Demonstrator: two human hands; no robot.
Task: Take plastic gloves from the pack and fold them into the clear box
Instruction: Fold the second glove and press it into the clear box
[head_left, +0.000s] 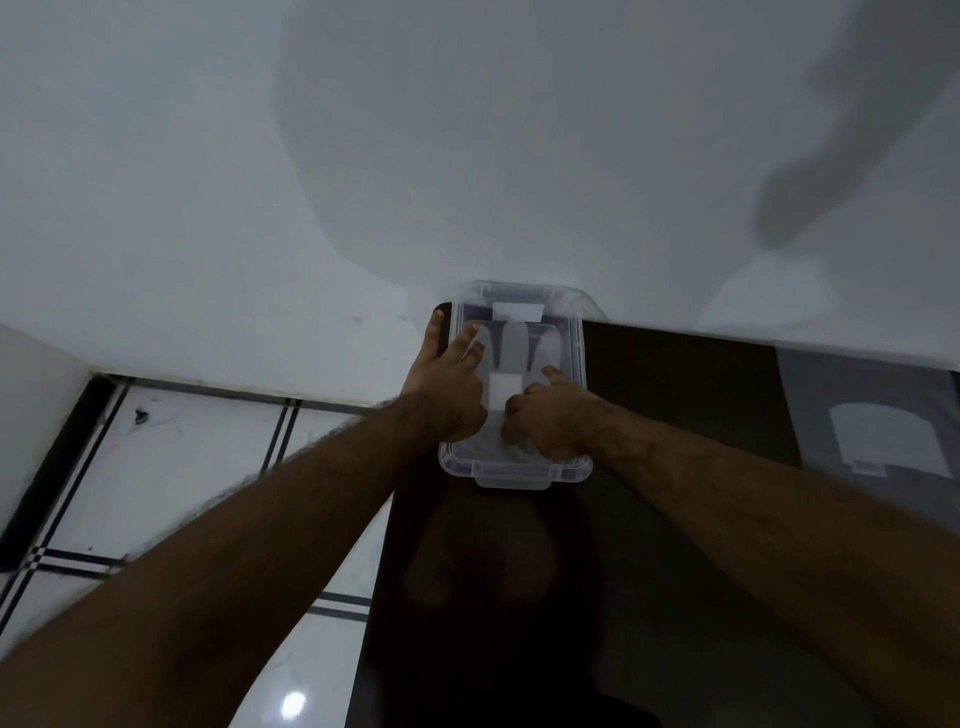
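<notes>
The clear box (582, 364) stands on a dark table at its far edge, against the white wall. A translucent plastic glove (519, 345) lies flat inside it, fingers pointing away from me. My left hand (452, 384) rests with its fingers spread over the box's left rim and the glove, its thumb outside the box. My right hand (545, 415) is curled in the near part of the box, its fingers closed on crumpled glove plastic (514, 449). The grey glove pack (878, 441) lies flat at the table's right edge.
The dark table (675, 395) runs from the wall toward me, its left edge beside a white tiled floor (171, 457) with black lines. A clear lid-like piece (582, 296) shows behind the box at the wall.
</notes>
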